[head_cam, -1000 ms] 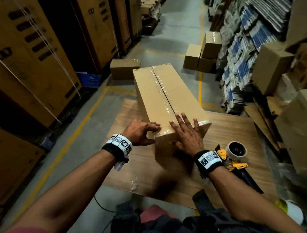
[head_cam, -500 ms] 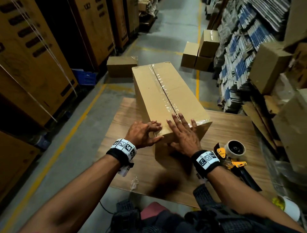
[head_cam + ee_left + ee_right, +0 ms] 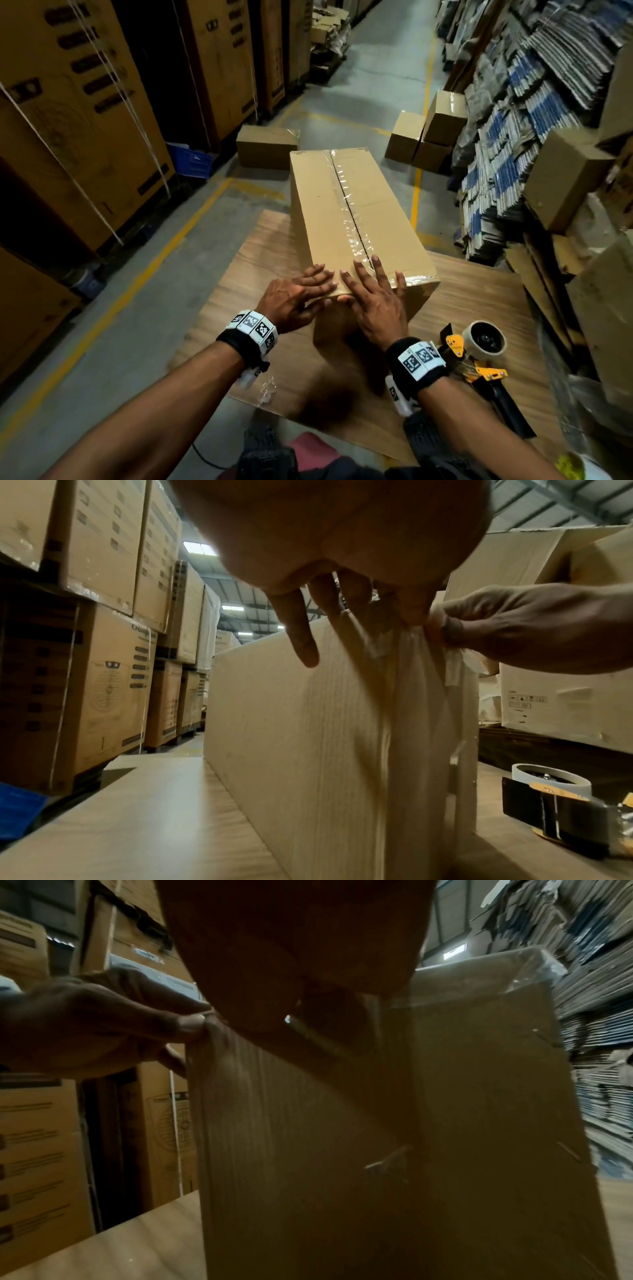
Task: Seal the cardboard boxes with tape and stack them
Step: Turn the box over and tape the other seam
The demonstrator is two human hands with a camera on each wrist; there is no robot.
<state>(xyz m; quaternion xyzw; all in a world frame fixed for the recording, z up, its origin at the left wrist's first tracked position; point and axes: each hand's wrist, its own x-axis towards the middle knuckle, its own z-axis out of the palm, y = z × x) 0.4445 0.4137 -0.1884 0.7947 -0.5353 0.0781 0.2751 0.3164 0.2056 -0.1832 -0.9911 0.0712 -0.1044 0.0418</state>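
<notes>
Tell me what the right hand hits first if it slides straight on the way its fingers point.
Nothing but the box top: the right hand lies flat there, fingers pointing along the tape seam. That way looks free to the far edge.

both forearms reach forward, left hand (image 3: 295,298) and right hand (image 3: 376,301) side by side, fingers (image 3: 379,270) extended flat.

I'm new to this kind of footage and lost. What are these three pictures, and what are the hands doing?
No machine here: a person wears three cameras. One sits on the head, looking down; one on each wrist, looking along the fingers. A long cardboard box stands on a wooden board, clear tape along its top seam. The left hand and right hand lie on the box's near end with straight fingers, seemingly pressing the tape. Neither holds anything. A tape dispenser lies at the right.
</notes>
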